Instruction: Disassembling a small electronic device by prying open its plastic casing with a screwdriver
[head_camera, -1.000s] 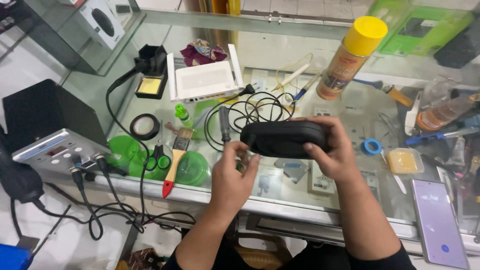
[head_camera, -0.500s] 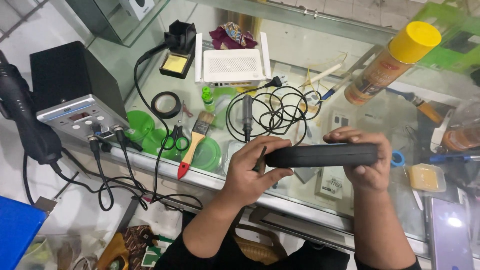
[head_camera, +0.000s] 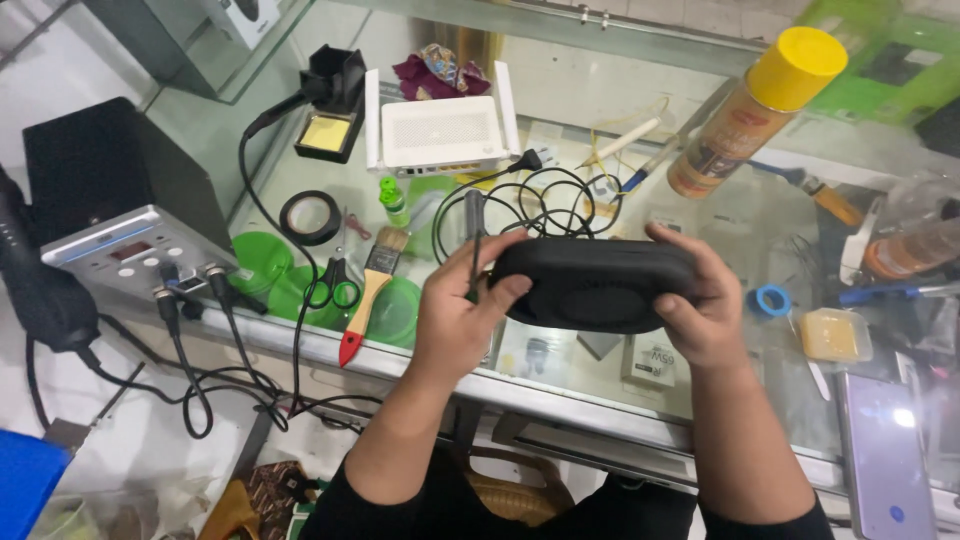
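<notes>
The black oval speaker (head_camera: 595, 285) is the landmark here. It is held in the air above the glass counter (head_camera: 560, 395), between both hands, with its broad rounded face turned up to the camera. Half a second ago it showed only its narrow long edge, so it has been rolled toward the person, and the round shape on its face is now visible. I judge that the person is turning it over to inspect its sides.

The left hand (head_camera: 462, 318) grips the left end of the speaker, thumb pressed on the front and fingers curled behind it. A thin dark tool (head_camera: 474, 238), maybe a screwdriver, stands up at this hand just left of the speaker; I cannot tell if the fingers pinch it. The right hand (head_camera: 695, 300) closes on the right end, fingers over the top edge and thumb below.

Behind the speaker lie a coiled black cable (head_camera: 545, 205) and a white router (head_camera: 442, 130). To its left lies a paintbrush with a red handle (head_camera: 368, 292). Far behind it, to the right, stands a spray can with a yellow cap (head_camera: 755, 110).
</notes>
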